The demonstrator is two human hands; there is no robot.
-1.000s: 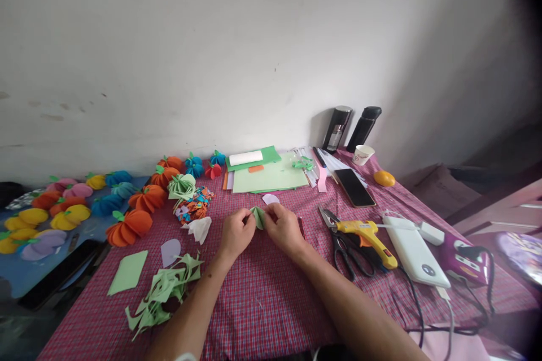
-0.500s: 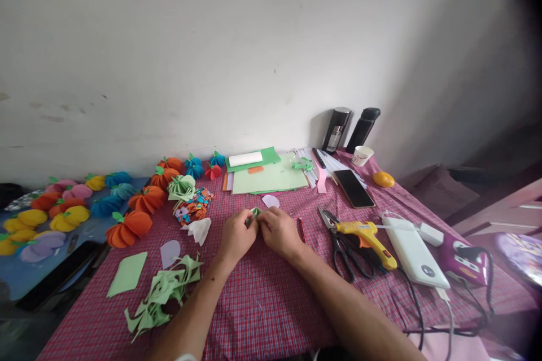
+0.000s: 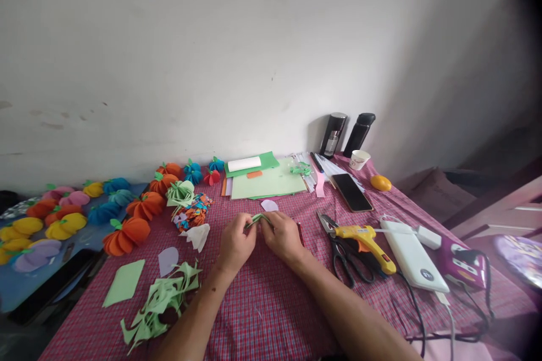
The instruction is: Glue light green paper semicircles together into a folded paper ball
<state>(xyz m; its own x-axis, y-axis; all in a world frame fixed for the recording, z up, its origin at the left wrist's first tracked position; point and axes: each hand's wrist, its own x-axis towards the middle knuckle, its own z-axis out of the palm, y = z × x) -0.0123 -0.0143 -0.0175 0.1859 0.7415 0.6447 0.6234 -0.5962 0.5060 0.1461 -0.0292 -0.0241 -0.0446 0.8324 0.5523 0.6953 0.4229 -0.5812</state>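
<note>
Between my two hands is a small piece of folded green paper [image 3: 258, 218], mostly covered by the fingers. My left hand [image 3: 237, 241] pinches its left side, and my right hand [image 3: 280, 235] pinches its right side. Both hands are closed, thumbs near each other, above the checked tablecloth [image 3: 262, 304]. Just beyond them lies a pale lilac paper piece [image 3: 270, 205]. A red pencil [image 3: 300, 233] is partly hidden beside my right hand. Left of my left hand are a crumpled white tissue [image 3: 198, 237] and another lilac piece [image 3: 168, 260].
Green paper scraps [image 3: 163, 304] lie left of my forearm. Paper pumpkins [image 3: 127, 237] fill the far left. Scissors [image 3: 345, 254], a yellow glue gun [image 3: 366, 242], a phone [image 3: 352, 192] and a white power bank [image 3: 412, 256] with cables are to the right. Stacked paper [image 3: 271, 183] lies behind.
The green paper now shows as a narrower, flatter strip between my fingers, and my hands have parted slightly. The view has tilted slightly, so the table sits a little lower.
</note>
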